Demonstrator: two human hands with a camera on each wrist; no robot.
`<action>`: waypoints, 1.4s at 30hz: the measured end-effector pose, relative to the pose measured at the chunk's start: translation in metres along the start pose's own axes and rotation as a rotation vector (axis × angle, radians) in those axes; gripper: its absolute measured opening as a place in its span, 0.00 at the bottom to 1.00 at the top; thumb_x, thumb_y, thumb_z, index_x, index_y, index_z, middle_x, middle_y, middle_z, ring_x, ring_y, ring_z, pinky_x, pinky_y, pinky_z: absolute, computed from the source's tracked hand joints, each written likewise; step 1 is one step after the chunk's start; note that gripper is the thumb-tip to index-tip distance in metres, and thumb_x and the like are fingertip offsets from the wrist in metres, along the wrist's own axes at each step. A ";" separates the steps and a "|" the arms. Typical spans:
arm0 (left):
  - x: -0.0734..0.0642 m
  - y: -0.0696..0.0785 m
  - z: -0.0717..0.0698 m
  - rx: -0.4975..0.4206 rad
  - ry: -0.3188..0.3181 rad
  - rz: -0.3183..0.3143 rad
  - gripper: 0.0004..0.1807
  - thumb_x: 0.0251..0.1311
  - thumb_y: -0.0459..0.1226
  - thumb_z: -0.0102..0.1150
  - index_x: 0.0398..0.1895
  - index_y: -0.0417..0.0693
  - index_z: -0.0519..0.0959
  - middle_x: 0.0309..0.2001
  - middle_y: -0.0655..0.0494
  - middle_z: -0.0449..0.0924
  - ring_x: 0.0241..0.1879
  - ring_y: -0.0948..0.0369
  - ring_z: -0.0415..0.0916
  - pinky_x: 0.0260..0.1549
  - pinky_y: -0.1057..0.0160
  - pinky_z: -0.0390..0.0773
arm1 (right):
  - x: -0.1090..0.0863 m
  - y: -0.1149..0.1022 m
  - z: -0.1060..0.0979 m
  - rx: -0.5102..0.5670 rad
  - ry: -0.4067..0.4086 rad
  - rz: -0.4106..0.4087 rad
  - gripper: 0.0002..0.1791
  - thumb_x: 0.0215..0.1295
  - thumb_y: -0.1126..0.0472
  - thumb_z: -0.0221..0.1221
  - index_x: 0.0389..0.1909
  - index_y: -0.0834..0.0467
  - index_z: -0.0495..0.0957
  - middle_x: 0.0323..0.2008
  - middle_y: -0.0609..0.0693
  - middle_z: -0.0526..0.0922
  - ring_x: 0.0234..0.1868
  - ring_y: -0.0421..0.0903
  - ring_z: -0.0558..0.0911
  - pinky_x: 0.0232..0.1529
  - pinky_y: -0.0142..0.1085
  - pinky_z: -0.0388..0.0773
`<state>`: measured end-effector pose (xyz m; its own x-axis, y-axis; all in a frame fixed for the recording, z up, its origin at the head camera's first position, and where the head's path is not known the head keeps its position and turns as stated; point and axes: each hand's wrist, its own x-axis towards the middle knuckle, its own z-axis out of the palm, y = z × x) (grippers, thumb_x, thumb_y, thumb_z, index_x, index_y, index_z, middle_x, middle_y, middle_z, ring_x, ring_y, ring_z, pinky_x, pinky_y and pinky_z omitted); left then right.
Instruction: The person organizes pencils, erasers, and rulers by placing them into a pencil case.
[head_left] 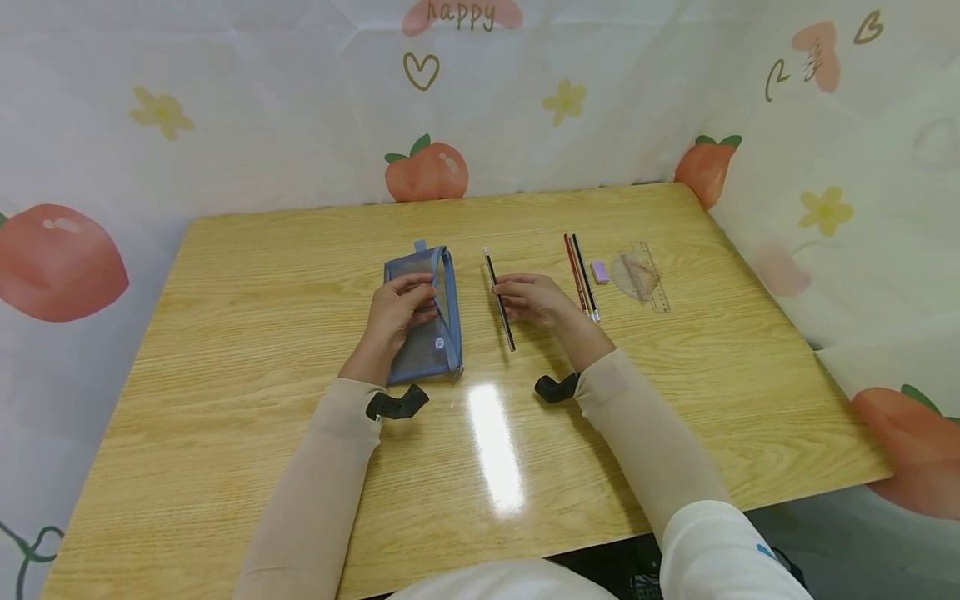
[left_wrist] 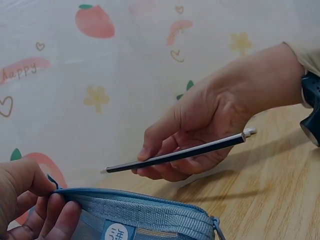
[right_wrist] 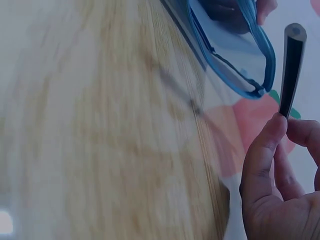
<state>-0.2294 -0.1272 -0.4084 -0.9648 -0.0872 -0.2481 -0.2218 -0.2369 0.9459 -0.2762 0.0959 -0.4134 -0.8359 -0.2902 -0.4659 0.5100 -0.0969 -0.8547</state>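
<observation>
A blue pencil case point(head_left: 416, 354) with mesh sides lies lengthwise on the table, its zipper side parted. My left hand point(head_left: 393, 315) pinches the edge of that opening between thumb and fingers, lifting it in the left wrist view. To the right of the case, my right hand point(head_left: 534, 300) holds a black-and-white striped pencil point(head_left: 507, 327) between thumb and fingertips. The pencil point(left_wrist: 200, 150) is raised above the table, one end pointing toward the case point(left_wrist: 150, 202). In the right wrist view, the case's opening point(right_wrist: 267, 55) gapes beside the pencil point(right_wrist: 292, 65).
Right of my right hand lie a red pencil point(head_left: 574, 271) and a dark pencil point(head_left: 585, 277) side by side, with a purple eraser point(head_left: 599, 272), a clear protractor point(head_left: 628, 279) and a clear ruler point(head_left: 661, 298). A printed curtain point(head_left: 300, 125) borders the wooden table point(head_left: 247, 333).
</observation>
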 end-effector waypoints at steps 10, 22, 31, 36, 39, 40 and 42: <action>0.002 -0.002 0.000 -0.008 0.003 -0.016 0.16 0.52 0.26 0.54 0.47 0.35 0.75 0.32 0.52 0.73 0.25 0.63 0.73 0.28 0.64 0.82 | 0.000 0.012 0.014 -0.018 -0.028 -0.006 0.18 0.59 0.67 0.58 0.51 0.64 0.73 0.33 0.51 0.80 0.25 0.40 0.78 0.26 0.28 0.78; -0.002 -0.003 0.003 -0.004 -0.003 0.024 0.12 0.51 0.27 0.57 0.41 0.37 0.78 0.31 0.51 0.74 0.26 0.62 0.74 0.30 0.63 0.82 | 0.002 0.018 0.026 -0.012 -0.052 -0.026 0.16 0.58 0.69 0.58 0.48 0.65 0.74 0.32 0.52 0.80 0.23 0.40 0.77 0.23 0.27 0.78; 0.002 -0.005 0.004 0.011 -0.010 -0.030 0.16 0.53 0.27 0.56 0.47 0.36 0.75 0.32 0.52 0.74 0.26 0.63 0.74 0.32 0.62 0.82 | 0.006 0.021 0.031 -0.043 -0.042 -0.030 0.17 0.58 0.68 0.58 0.49 0.65 0.74 0.29 0.49 0.80 0.23 0.40 0.77 0.23 0.28 0.77; 0.000 -0.002 0.006 0.008 -0.017 -0.031 0.15 0.53 0.27 0.56 0.46 0.36 0.75 0.32 0.53 0.74 0.26 0.63 0.74 0.31 0.63 0.82 | 0.007 0.021 0.034 -0.062 -0.057 -0.033 0.17 0.58 0.67 0.58 0.50 0.64 0.75 0.30 0.49 0.80 0.25 0.41 0.77 0.25 0.29 0.78; 0.000 -0.003 0.007 0.000 -0.027 -0.029 0.16 0.53 0.27 0.56 0.47 0.35 0.75 0.31 0.53 0.74 0.25 0.63 0.74 0.30 0.64 0.82 | 0.008 0.021 0.035 -0.062 -0.063 -0.032 0.17 0.57 0.67 0.59 0.49 0.64 0.75 0.29 0.50 0.80 0.25 0.41 0.78 0.25 0.29 0.78; 0.000 -0.004 0.007 -0.004 -0.031 -0.028 0.16 0.53 0.26 0.55 0.47 0.35 0.74 0.31 0.53 0.73 0.25 0.63 0.74 0.29 0.65 0.82 | 0.009 0.021 0.036 -0.059 -0.064 -0.031 0.17 0.57 0.67 0.59 0.49 0.64 0.75 0.29 0.50 0.80 0.26 0.41 0.78 0.25 0.29 0.78; 0.000 -0.005 0.009 -0.009 -0.036 -0.026 0.16 0.53 0.26 0.55 0.47 0.34 0.74 0.30 0.53 0.73 0.24 0.63 0.73 0.28 0.66 0.82 | 0.009 0.021 0.037 -0.055 -0.066 -0.032 0.17 0.57 0.68 0.59 0.49 0.64 0.75 0.29 0.50 0.81 0.26 0.42 0.79 0.24 0.29 0.78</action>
<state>-0.2298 -0.1178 -0.4114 -0.9631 -0.0459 -0.2651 -0.2462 -0.2477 0.9370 -0.2657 0.0563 -0.4270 -0.8358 -0.3498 -0.4233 0.4694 -0.0550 -0.8813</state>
